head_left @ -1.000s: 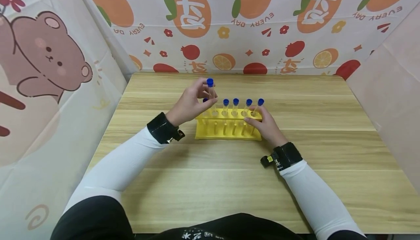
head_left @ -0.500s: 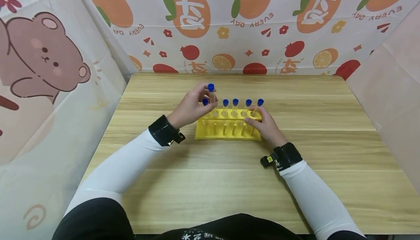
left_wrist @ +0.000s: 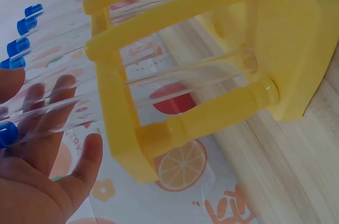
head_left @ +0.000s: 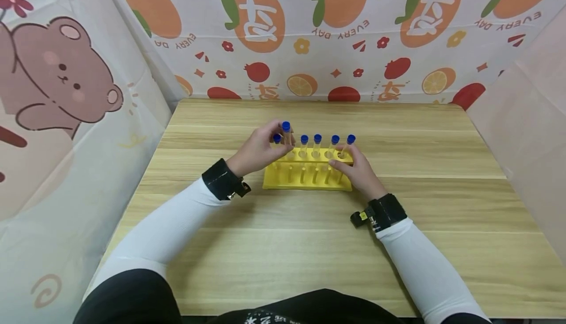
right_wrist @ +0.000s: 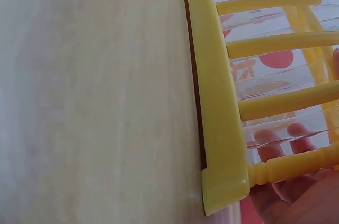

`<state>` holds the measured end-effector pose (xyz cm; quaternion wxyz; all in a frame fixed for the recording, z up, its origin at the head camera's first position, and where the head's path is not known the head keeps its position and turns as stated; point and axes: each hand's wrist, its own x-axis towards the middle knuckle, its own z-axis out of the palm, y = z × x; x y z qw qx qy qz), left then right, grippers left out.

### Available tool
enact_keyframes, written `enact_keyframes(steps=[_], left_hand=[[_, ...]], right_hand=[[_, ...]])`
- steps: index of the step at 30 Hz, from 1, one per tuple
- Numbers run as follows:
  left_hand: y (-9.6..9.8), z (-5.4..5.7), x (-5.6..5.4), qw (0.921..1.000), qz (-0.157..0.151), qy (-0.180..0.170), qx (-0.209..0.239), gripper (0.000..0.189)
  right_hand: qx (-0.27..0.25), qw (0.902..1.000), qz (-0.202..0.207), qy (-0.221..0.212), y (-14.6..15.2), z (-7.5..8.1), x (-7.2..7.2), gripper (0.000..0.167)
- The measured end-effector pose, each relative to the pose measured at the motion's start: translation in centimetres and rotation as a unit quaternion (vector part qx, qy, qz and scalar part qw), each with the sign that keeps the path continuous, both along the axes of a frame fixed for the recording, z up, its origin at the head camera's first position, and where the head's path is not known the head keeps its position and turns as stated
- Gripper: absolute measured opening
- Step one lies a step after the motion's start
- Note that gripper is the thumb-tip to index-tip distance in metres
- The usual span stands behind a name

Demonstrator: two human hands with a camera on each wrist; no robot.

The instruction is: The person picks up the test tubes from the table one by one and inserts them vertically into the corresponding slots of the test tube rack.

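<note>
In the head view a yellow test tube rack (head_left: 276, 183) stands on the wooden table, holding several clear test tubes with blue caps. My left hand (head_left: 258, 151) pinches a blue-capped test tube (head_left: 286, 128) near its top, over the second hole from the left. That tube's cap sits higher than the others. Another capped tube (head_left: 276, 138) stands in the leftmost hole, partly behind the left fingers. My right hand (head_left: 362, 172) grips the right end of the rack, thumb in front; in the right wrist view its fingers (right_wrist: 270, 144) show behind the end post.
Wood-grain table (head_left: 309, 245) surrounds the rack on all sides. A fruit-print cloth (head_left: 336, 53) hangs behind the table's back edge, and a bear-print cloth (head_left: 146, 88) covers the left side. Each wrist wears a black strap (head_left: 221, 179) with a small camera.
My left hand has moved down and slightly right, lowering the pinched test tube toward the rack. The right hand and the rack have stayed in place.
</note>
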<state>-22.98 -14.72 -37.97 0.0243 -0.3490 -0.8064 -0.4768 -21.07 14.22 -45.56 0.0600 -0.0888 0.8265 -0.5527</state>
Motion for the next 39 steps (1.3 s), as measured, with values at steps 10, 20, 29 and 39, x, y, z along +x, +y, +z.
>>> enact_keyframes(steps=[10,20,29,39], left_hand=[[0.0,-0.2,0.2,0.9993,0.013,-0.015,-0.031,0.029],[0.0,-0.6,0.2,0.9962,0.044,-0.041,-0.063,0.033],[-0.2,-0.8,0.3,0.994,0.06,-0.061,-0.068,0.029],[-0.3,-1.2,0.0,0.9943,0.06,-0.059,-0.065,0.026]], right_hand=[[-0.002,1.0,-0.001,-0.005,0.0,-0.4,0.1,0.058],[-0.006,1.0,0.0,-0.001,-0.1,0.0,0.4,0.058],[0.0,1.0,-0.002,-0.003,-0.1,0.1,0.3,0.058],[0.002,1.0,-0.003,0.004,0.0,0.0,0.1,0.057]])
